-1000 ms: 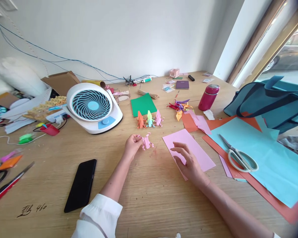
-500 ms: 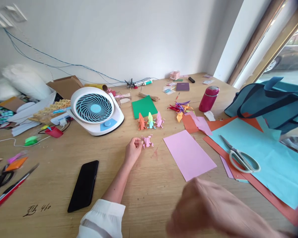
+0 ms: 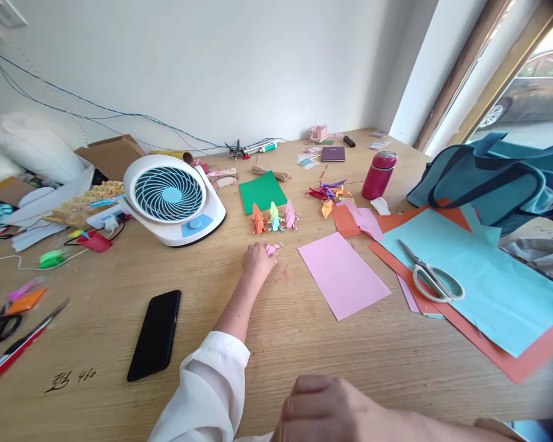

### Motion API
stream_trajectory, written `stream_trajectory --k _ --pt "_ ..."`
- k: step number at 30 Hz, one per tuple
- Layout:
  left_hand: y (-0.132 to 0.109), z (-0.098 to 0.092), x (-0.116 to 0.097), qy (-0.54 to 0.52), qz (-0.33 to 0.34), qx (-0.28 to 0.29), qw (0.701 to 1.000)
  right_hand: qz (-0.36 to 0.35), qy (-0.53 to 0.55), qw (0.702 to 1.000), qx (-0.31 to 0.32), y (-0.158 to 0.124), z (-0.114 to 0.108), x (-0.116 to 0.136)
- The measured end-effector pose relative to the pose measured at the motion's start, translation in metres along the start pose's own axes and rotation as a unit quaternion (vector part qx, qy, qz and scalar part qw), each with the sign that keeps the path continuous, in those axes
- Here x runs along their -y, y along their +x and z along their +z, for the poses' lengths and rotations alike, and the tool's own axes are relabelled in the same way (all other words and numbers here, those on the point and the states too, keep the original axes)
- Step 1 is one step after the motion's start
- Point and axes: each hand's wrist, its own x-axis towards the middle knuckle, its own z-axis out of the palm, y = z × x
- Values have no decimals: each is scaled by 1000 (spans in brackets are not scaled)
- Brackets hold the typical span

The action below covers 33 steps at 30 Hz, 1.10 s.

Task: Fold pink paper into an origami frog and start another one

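Note:
My left hand (image 3: 258,262) is closed at the pink origami frog (image 3: 271,248) on the wooden table, fingers curled over its near side and hiding part of it. Just behind stand three more folded paper figures in a row: an orange one (image 3: 258,219), a green and blue one (image 3: 275,218) and a pink one (image 3: 290,216). My right hand (image 3: 329,410) is low in the view near the table's front, fingers curled. Whether it holds anything is hidden. A pink paper sheet (image 3: 343,275) lies to the right of my left hand.
A white fan (image 3: 172,196) and a black phone (image 3: 155,334) are on the left. Scissors (image 3: 431,276) rest on a light blue sheet (image 3: 498,282) at right, near a red bottle (image 3: 379,175) and a teal bag (image 3: 483,178). Green paper (image 3: 262,192) lies behind the figures.
My left hand has moved from beside the pink origami frog to over it, covering part of it. My right hand has dropped lower and leftward in the view, and the view has shifted slightly.

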Motion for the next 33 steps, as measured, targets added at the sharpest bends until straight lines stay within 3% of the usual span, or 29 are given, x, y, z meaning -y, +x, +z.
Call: stream_trajectory --k 2,5,10,13,19,22,24,28,33 --pt "0 -1 3 -14 18 6 1000 47 -19 999 -5 -4 -19 7" --pt "-3 -4 9 -51 51 14 997 142 -5 990 -19 -19 -29 3" --pt "-10 -13 13 -168 103 48 979 224 52 971 -70 -29 -31 -42" --pt "-18 -22 14 -271 130 105 948 257 81 956 -116 -33 -32 -71" --pt "-47 -40 14 -451 134 244 848 349 169 871 -301 -45 -27 -120" --pt "-59 -42 7 -582 49 366 725 366 186 847 -339 -42 -24 -131" --pt "-66 -39 0 -603 18 401 689 369 189 841 -347 -38 -24 -132" --pt "-76 -32 -15 -590 10 418 690 358 260 823 -355 -31 -23 -130" --pt "-86 -31 -28 -557 35 329 762 375 249 810 -377 -33 -18 -131"
